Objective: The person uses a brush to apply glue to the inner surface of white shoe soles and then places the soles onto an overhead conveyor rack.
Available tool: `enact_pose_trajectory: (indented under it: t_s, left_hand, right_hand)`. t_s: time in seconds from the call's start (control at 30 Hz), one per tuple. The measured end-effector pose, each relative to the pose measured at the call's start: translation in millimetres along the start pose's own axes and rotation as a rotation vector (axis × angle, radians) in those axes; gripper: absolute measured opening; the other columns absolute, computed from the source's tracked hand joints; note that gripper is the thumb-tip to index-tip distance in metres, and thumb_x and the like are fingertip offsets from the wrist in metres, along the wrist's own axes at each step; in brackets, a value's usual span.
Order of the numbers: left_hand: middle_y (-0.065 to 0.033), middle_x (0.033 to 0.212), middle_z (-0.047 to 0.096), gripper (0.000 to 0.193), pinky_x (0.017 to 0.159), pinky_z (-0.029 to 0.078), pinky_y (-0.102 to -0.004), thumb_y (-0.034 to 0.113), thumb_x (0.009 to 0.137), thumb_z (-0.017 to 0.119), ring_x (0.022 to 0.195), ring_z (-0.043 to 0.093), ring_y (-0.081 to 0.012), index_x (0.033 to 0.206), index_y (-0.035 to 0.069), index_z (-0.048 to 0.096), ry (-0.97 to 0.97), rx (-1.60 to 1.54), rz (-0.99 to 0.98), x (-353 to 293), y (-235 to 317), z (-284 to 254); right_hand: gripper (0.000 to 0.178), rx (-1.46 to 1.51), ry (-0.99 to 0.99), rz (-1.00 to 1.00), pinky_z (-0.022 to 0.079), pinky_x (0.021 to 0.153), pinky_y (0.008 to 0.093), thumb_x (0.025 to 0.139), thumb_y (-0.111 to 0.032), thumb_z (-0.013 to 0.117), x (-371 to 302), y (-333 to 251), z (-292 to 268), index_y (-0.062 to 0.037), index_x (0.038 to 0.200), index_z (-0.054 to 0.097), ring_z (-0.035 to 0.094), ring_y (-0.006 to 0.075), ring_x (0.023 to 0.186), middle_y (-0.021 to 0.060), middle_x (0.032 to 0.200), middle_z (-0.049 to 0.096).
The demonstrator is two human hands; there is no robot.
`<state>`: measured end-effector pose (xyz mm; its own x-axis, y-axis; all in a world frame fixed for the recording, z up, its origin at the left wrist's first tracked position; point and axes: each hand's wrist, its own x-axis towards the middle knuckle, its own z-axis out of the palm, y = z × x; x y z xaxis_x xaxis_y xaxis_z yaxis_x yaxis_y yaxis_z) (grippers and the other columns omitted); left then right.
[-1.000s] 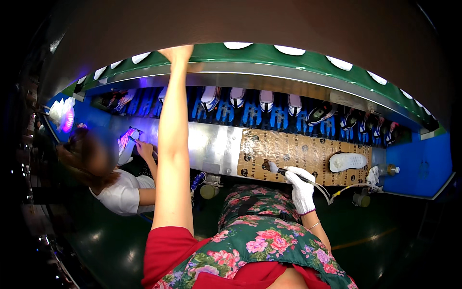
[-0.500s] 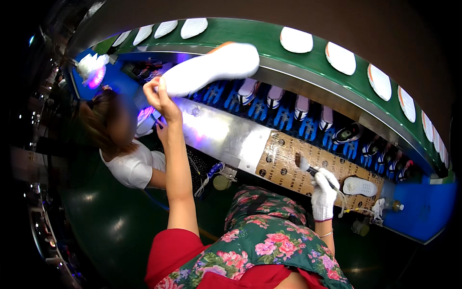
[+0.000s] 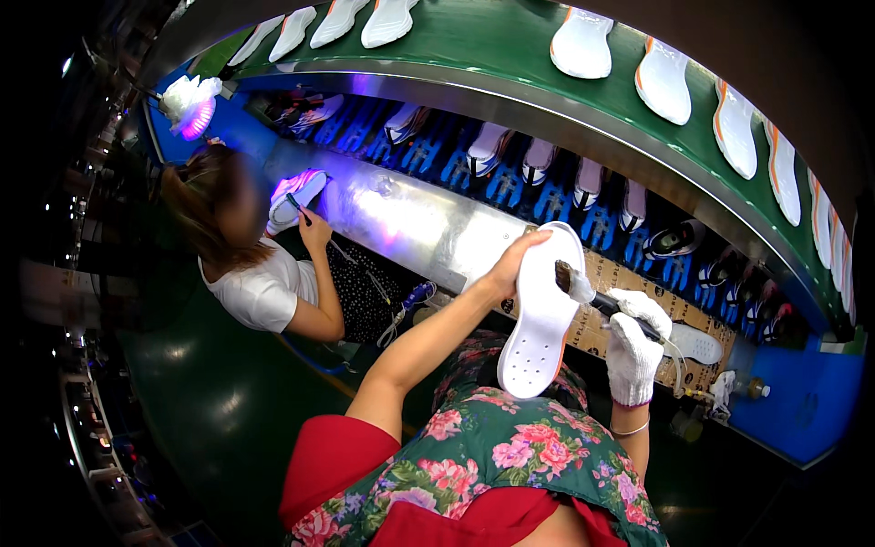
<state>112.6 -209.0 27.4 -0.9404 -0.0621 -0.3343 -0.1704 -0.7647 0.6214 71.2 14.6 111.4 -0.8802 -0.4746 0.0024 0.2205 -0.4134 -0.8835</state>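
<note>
Bare left hand (image 3: pixel 510 269) gripping white shoe sole (image 3: pixel 544 314) upright, gloved right hand (image 3: pixel 635 351) at three o'clock clenched round brush (image 3: pixel 592 292), bristles touching sole

bare left hand (image 3: pixel 510 267) raised on an outstretched forearm, fingers curled closed; gloved right hand (image 3: pixel 633 351) fisted, wrist upright.

sole (image 3: pixel 543 314): white matt rubber, perforated | glove (image 3: pixel 635 351): white knit cloth | bench (image 3: pixel 410 219) behind sole: glossy sheet metal
</note>
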Motion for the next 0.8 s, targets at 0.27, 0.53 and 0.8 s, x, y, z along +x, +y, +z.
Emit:
enact_pose_trajectory:
  t_s: [0.27,0.53,0.8]
  left_hand:
    - [-0.0227,0.133,0.057,0.112,0.103,0.044,-0.0536,0.09,0.08,0.022,0.114,0.06,-0.0432,0.149,0.003,0.033,-0.457,-0.357,-0.365,-34,-67,18]
    - [-0.0211,0.128,0.06,0.111,0.098,0.05,-0.0488,0.09,0.081,0.011,0.11,0.063,-0.0351,0.146,0.004,0.037,-0.157,-0.629,-0.22,-22,-30,80]
    - [-0.0151,0.119,0.059,0.105,0.09,0.052,-0.0421,0.088,0.082,0.007,0.104,0.062,-0.0284,0.142,0.009,0.039,-0.286,-0.05,-0.15,-21,-57,94]
  right_hand:
    - [0.019,-0.352,0.02,-0.211,0.053,0.082,0.0317,0.073,0.007,0.077,0,2,-18,0.0039,0.092,0.073,0.067,0.0197,0.089,0.013,0.096,0.072]
    - [0.018,-0.69,0.022,-0.522,0.053,0.07,0.0292,0.073,-0.002,0.079,18,-24,-8,0.0002,0.091,0.075,0.069,0.0202,0.076,0.0128,0.086,0.073]
    - [0.028,-1.019,0.084,-0.862,0.056,0.076,0.0356,0.073,0.0,0.074,35,-36,-19,-0.0034,0.101,0.074,0.07,0.0279,0.085,0.0126,0.096,0.073]
